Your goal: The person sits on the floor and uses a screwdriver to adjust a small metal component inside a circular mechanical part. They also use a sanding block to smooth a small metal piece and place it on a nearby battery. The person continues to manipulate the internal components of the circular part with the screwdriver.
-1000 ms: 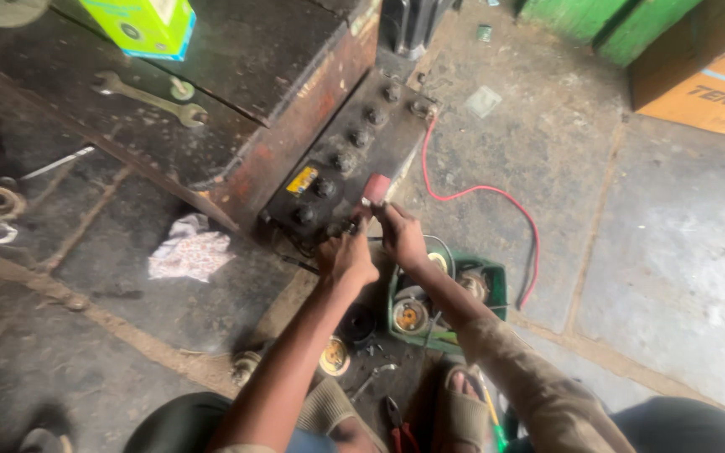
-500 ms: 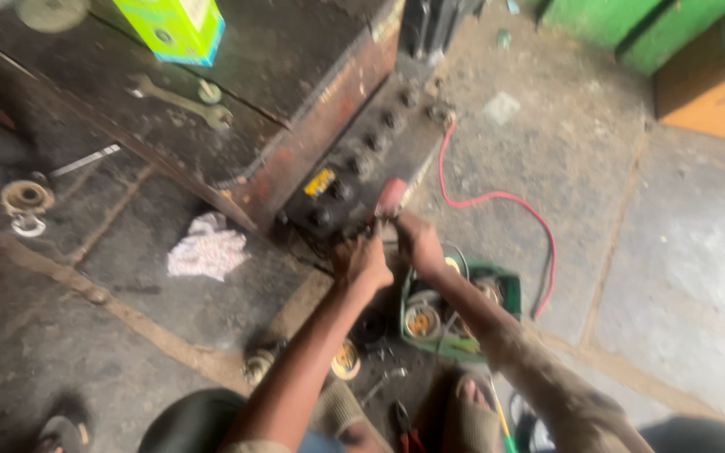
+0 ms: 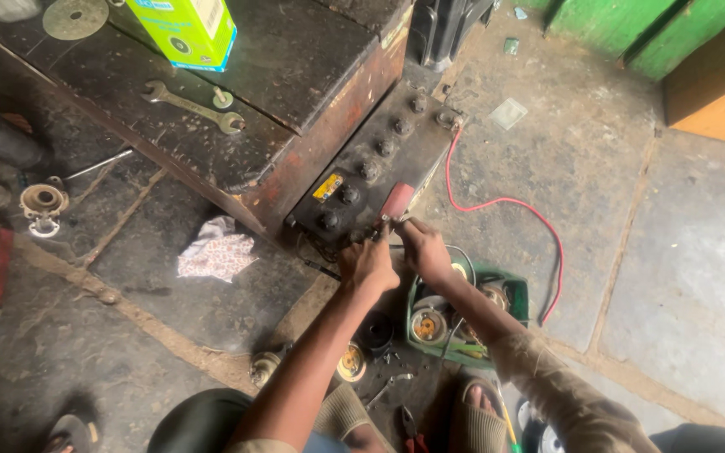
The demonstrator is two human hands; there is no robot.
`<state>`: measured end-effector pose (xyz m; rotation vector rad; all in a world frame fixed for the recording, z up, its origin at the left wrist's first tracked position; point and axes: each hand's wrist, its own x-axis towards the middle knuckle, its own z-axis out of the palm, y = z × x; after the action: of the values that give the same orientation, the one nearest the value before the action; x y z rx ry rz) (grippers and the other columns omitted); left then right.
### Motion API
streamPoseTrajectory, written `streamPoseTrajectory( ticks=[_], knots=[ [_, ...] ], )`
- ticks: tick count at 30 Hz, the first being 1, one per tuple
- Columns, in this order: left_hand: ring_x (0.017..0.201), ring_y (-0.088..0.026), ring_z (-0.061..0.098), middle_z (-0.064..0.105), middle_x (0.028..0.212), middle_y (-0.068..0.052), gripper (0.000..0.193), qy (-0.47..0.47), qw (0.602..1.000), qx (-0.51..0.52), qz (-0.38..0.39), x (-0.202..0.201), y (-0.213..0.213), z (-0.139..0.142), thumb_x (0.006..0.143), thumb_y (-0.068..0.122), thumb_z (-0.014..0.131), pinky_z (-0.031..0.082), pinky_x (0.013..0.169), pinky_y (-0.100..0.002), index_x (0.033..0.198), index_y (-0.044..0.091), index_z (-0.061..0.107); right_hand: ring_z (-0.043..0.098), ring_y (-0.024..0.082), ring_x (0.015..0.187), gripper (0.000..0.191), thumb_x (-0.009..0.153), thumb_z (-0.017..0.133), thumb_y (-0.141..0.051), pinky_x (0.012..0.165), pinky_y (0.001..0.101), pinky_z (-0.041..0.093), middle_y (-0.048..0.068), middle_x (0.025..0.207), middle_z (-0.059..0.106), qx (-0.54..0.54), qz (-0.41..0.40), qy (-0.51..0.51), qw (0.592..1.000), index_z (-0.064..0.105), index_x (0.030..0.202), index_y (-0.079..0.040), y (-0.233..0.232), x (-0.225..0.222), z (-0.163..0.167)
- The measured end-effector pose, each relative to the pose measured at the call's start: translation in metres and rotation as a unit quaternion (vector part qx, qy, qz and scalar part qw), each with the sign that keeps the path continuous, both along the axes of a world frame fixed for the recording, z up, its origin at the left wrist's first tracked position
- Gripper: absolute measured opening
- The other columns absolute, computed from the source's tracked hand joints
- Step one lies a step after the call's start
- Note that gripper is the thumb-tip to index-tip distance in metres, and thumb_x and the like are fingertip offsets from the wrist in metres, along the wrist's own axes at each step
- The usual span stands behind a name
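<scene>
Battery (image 3: 379,164): matt black plastic, dusty, grimy. Clamp (image 3: 397,201): dull red plastic grip. Cable (image 3: 505,205): smooth red plastic. Spanner (image 3: 194,106): bare grey metal. Rag (image 3: 215,249): crumpled pale cloth. Box (image 3: 184,29): glossy green card. Floor (image 3: 631,210): rough stained stone.

View swung leftward, green box (image 3: 184,29) and spanner (image 3: 194,107) now upper left of frame, white rag (image 3: 215,250) shifted toward centre left, orange carton (image 3: 719,105) slid to upper right edge.

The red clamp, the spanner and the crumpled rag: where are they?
red clamp (image 3: 397,202), head view, on its red handle.
spanner (image 3: 190,106), head view, middle of its shaft.
crumpled rag (image 3: 216,250), head view, its centre.
</scene>
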<state>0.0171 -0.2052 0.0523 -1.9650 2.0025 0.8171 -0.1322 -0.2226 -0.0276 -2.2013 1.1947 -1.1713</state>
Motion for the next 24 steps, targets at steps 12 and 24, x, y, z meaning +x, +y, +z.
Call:
streamPoseTrajectory(
  ticks=[12,24],
  knots=[
    [0.113,-0.036,0.070,0.067,0.130,-0.022,0.108,-0.007,1.000,0.002,-0.012,-0.001,-0.001,-0.010,0.074,0.020,0.080,0.057,0.096,-0.043,0.164,0.018,0.021,0.066,0.044,0.095,0.027,0.097,0.061,0.005,0.076,0.0503,0.053,0.019,0.109,0.067,0.073,-0.101,-0.001,0.992,0.065,0.120,-0.008,-0.013,-0.005,0.003],
    [0.137,-0.040,0.045,0.049,0.146,-0.024,0.113,0.022,0.996,-0.081,0.000,-0.001,-0.003,-0.029,0.067,0.019,0.087,0.037,0.111,-0.051,0.158,0.018,0.020,0.067,0.039,0.087,0.039,0.077,0.062,0.007,0.072,0.0460,0.054,0.018,0.100,0.068,0.058,0.023,0.093,0.994,0.065,0.114,-0.005,-0.031,-0.025,-0.012]
  ],
)
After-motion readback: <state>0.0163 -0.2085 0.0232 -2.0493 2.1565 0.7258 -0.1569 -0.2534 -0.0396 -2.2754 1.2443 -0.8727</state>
